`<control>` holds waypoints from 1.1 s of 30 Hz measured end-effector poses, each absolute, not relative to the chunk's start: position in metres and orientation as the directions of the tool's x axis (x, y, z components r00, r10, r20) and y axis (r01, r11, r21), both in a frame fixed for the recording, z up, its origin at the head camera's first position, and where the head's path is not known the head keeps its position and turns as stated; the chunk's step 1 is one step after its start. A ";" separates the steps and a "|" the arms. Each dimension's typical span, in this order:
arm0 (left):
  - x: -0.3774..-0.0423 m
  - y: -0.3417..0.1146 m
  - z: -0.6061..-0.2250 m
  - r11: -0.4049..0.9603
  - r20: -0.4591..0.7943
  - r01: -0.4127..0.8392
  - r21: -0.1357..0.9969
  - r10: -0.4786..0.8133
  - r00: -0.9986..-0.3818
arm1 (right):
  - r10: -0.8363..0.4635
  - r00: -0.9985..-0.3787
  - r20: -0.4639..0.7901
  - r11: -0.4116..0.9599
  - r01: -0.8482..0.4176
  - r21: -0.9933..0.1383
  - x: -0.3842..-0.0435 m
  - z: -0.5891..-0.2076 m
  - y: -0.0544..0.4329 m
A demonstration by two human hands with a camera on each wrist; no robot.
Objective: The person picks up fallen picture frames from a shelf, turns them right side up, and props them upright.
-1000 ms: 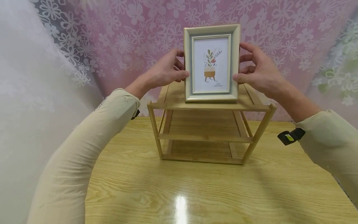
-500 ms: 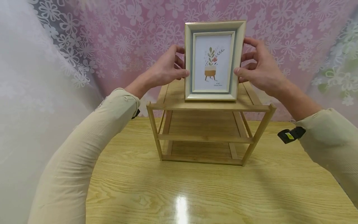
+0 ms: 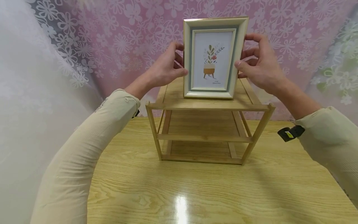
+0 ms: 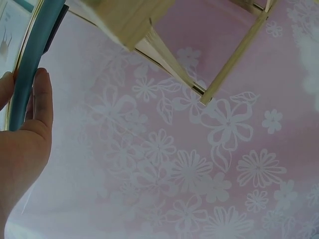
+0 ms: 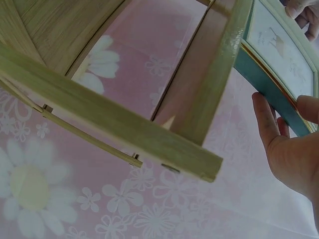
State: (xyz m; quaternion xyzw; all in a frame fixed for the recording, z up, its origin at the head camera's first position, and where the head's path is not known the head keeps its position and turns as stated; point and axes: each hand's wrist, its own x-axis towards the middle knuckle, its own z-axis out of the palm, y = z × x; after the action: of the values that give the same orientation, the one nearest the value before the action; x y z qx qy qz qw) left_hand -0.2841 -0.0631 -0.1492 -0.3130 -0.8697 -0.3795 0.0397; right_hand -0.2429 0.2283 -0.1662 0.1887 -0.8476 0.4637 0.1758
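Observation:
A cream and teal picture frame with a plant print stands upright at the top of a wooden shelf rack. My left hand grips its left edge and my right hand grips its right edge, thumbs on the front, fingers behind. Whether its lower edge touches the top shelf or hangs just above I cannot tell. In the left wrist view my fingers lie along the teal side of the frame. In the right wrist view my fingers press the frame's teal side beside the rack.
The rack stands on a glossy wooden table near its far edge. A pink flowered lace curtain hangs right behind it, with white fabric at the left. The two lower shelves of the rack hold nothing.
Both hands have raised the frame a little and tilted its top slightly rightward; its upper edge now sits higher against the curtain.

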 end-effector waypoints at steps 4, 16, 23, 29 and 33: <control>-0.285 -0.063 -0.149 0.508 0.316 0.580 0.637 0.514 -0.798 | -0.158 -0.859 0.487 0.505 -0.494 -0.708 -0.241 -0.163 0.226; -0.287 -0.064 -0.151 0.501 0.352 0.621 0.603 0.531 -0.771 | -0.155 -0.836 0.526 0.522 -0.522 -0.674 -0.241 -0.164 0.223; -0.285 -0.066 -0.151 0.487 0.366 0.637 0.598 0.542 -0.757 | -0.155 -0.830 0.536 0.465 -0.540 -0.702 -0.240 -0.165 0.223; -0.282 -0.066 -0.151 0.487 0.376 0.642 0.592 0.538 -0.755 | -0.143 -0.833 0.535 0.498 -0.528 -0.688 -0.241 -0.163 0.221; -0.280 -0.066 -0.151 0.493 0.366 0.641 0.589 0.544 -0.755 | -0.134 -0.848 0.512 0.523 -0.500 -0.691 -0.243 -0.162 0.218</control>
State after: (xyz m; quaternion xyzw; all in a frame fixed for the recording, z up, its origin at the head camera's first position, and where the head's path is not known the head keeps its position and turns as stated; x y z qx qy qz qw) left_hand -0.2798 -0.0659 -0.1506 -0.3437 -0.8615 -0.3680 0.0657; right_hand -0.2426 0.2180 -0.1623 0.1866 -0.8488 0.4514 0.2027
